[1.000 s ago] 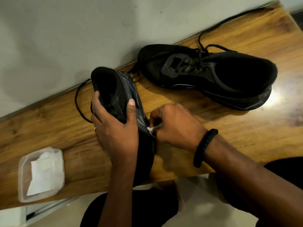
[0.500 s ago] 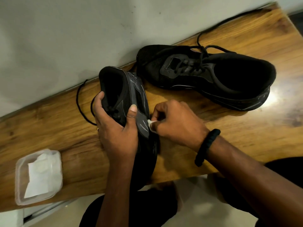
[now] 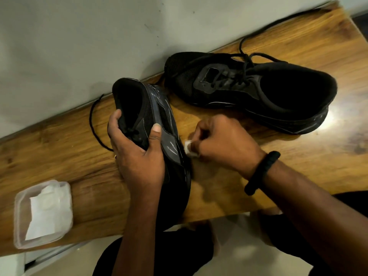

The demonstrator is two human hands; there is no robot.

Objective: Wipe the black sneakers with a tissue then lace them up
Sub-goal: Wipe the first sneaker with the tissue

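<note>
My left hand [image 3: 137, 156] grips a black sneaker [image 3: 159, 120] around its laced middle, tilted on its side with the heel opening facing the wall and the toe hanging over the table's near edge. My right hand [image 3: 221, 142] pinches a small folded white tissue [image 3: 189, 148] and holds it against the sneaker's grey side panel. The second black sneaker [image 3: 251, 90] lies flat on the wooden table [image 3: 59, 154] to the right, partly laced, its loose lace trailing toward the back corner.
A clear plastic container [image 3: 42, 214] holding white tissues sits at the table's near left edge. A grey wall runs along the table's far side. A loose black lace [image 3: 93, 126] loops on the wood left of the held sneaker. My dark-clothed legs are below the table edge.
The held sneaker has shifted slightly right and turned more upright. My right hand with the tissue has slid along the side panel and sits a little further from it.
</note>
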